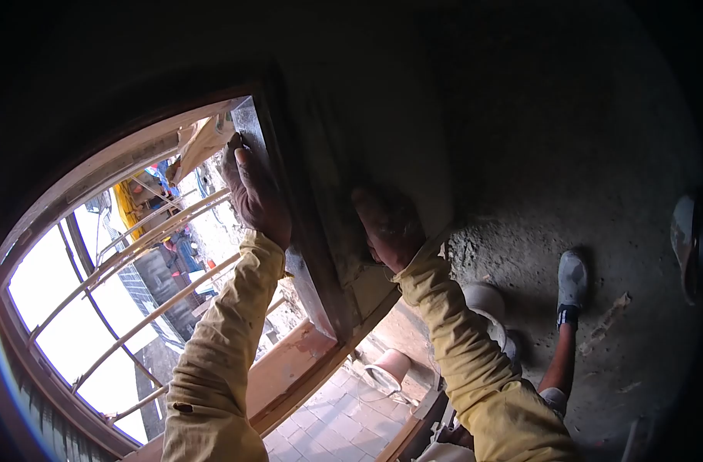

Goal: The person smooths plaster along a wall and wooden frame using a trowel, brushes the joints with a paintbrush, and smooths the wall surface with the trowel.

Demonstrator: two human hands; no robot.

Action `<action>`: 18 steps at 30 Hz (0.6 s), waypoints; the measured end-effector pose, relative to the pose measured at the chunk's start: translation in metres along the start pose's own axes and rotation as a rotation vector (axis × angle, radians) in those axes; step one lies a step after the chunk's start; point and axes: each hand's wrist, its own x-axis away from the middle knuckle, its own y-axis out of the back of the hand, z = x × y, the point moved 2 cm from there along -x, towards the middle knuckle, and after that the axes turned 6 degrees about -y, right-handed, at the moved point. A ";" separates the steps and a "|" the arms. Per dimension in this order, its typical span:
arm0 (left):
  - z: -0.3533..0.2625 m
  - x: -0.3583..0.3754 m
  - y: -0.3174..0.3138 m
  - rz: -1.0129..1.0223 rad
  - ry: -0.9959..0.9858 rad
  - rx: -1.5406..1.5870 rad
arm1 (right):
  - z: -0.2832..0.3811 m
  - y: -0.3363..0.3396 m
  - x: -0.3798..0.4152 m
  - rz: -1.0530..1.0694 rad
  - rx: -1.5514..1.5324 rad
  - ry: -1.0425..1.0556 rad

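Observation:
My left hand (260,202) is raised at the inner edge of a wooden window frame (293,366). Its fingers are bent close together beside the upright, and a small dark tip shows at the fingertips. What they hold, if anything, I cannot make out. My right hand (390,227) is up against the dark wall (513,185), to the right of the frame. Deep shadow covers its fingers, so neither their grip nor anything under them can be made out. Yellowish sleeves cover both forearms.
Thin bars (155,308) cross the opening, with a bright building area beyond. Below are a pinkish bucket (390,368) on paving tiles (343,416) and a pale round container (486,304). A foot in a grey shoe (573,279) stands on the rough grey floor.

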 end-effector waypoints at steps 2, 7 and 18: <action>0.000 -0.001 0.000 -0.011 0.003 -0.031 | -0.011 0.007 0.006 -0.007 0.067 0.085; -0.002 0.000 -0.002 -0.012 0.027 -0.005 | -0.052 0.045 0.027 -0.082 0.168 0.190; -0.003 -0.002 0.001 -0.007 -0.016 -0.070 | 0.017 0.027 -0.002 -0.110 0.355 0.373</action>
